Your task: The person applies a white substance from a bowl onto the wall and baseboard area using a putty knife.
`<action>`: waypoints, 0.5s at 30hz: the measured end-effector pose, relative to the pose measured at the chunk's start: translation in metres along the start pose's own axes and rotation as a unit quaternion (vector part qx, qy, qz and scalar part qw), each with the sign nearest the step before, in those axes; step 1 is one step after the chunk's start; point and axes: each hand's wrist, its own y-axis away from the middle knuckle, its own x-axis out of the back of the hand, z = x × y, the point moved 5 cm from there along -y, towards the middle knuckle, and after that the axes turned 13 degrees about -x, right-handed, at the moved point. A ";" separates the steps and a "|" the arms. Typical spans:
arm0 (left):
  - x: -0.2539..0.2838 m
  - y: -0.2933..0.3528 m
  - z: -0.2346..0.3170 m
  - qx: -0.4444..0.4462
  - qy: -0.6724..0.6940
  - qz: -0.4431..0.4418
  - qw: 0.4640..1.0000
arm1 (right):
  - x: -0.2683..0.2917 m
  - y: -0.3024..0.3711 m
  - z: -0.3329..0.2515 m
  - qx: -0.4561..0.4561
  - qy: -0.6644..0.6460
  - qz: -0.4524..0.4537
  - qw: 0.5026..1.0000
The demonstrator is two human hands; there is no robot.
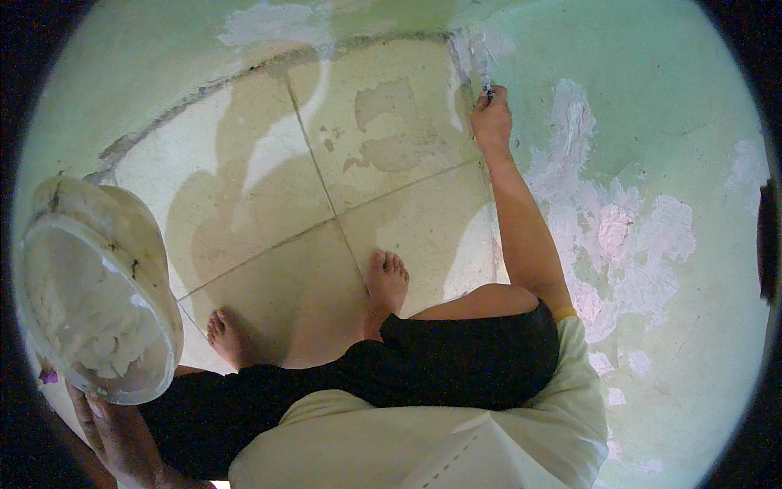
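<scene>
My right hand (492, 124) reaches far up to the corner where the floor meets the green wall. Its fingers are closed round a small putty knife (488, 90); most of the handle is hidden in the hand, and the blade is hard to tell from the white putty around it. The tool is against a smeared patch of white putty (474, 50) low in the corner. At the lower left, my left hand (122, 436) grips a round plastic tub (167, 277) from below, tilted toward me. Lumpy white putty (102, 334) lies inside the tub.
The green wall (692, 130) on the right carries several rough white putty patches (623, 232). A dark, crumbled strip (187, 98) runs along the far edge of the tiled floor (269, 244). My bare feet (389, 277) stand on the tiles. Shadows fall across the floor.
</scene>
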 end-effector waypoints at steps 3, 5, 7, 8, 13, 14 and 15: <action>0.005 0.005 0.000 0.001 -0.002 0.011 1.000 | 0.014 0.019 0.010 -0.021 0.002 0.018 1.000; 0.005 0.002 -0.003 0.005 0.002 0.005 1.000 | 0.034 0.039 0.030 -0.067 -0.022 -0.039 0.997; 0.004 0.003 -0.002 0.007 0.007 0.004 1.000 | 0.046 0.057 0.037 -0.098 -0.030 -0.066 0.993; 0.005 0.004 0.000 0.007 0.006 0.006 1.000 | 0.049 0.065 0.035 -0.106 -0.026 -0.065 0.992; 0.003 0.006 0.006 0.003 0.005 0.003 1.000 | 0.035 0.045 0.012 -0.012 -0.052 -0.050 0.997; 0.003 0.007 0.007 0.000 0.002 0.003 1.000 | 0.027 0.031 0.003 0.007 -0.050 -0.036 0.998; 0.005 0.007 0.010 -0.002 -0.004 0.006 1.000 | 0.019 0.021 -0.008 0.027 -0.050 -0.026 0.998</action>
